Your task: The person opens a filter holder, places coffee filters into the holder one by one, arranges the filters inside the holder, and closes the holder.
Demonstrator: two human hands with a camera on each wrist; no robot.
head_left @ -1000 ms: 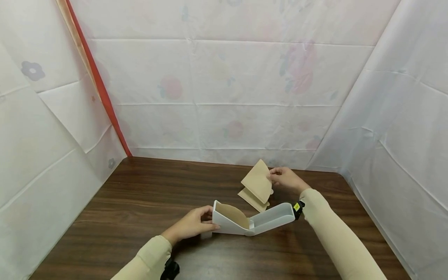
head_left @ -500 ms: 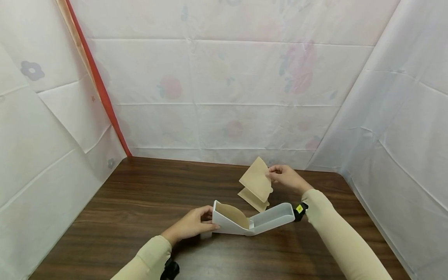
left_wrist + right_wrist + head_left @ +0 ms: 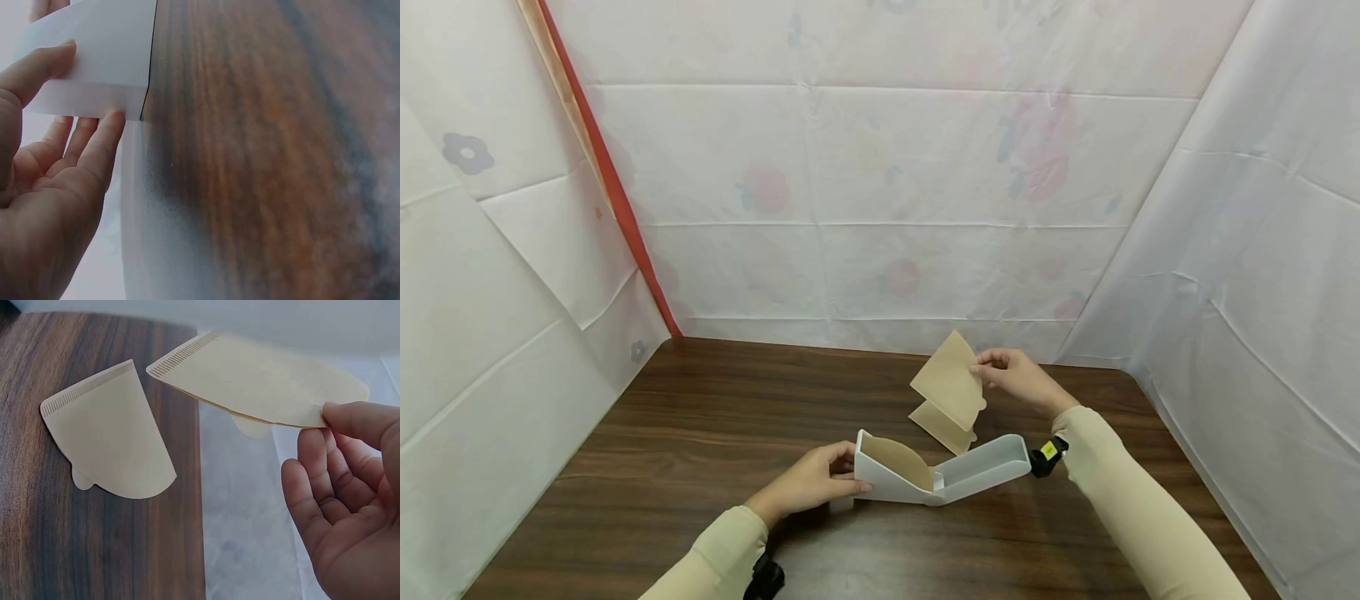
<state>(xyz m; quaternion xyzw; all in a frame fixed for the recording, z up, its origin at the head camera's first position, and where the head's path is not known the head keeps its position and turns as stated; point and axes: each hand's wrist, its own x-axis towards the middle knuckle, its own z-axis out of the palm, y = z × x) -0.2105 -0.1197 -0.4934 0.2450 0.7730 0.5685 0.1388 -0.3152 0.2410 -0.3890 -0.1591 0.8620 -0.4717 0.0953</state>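
Tabletop (image 3: 700, 400), one in all, carries the work, and from my distance I count one white holder (image 3: 891, 487) on it, its single lid (image 3: 988, 468) laid back toward the right. My left hand (image 3: 808, 479) grips the holder's left end, thumb on the near face and fingers against the end; I judge a light, steady hold best, so the walls are not squeezed. My right hand (image 3: 1018, 379) pinches one tan filter (image 3: 946, 379), as far as I can tell, by its edge between thumb and fingers, raised above the tabletop beyond the holder. A pinch that near the edge should spare the paper a crease. One second filter (image 3: 112, 437) lies flat below it; tan paper (image 3: 898, 460) also stands inside the holder, sheets I cannot count.
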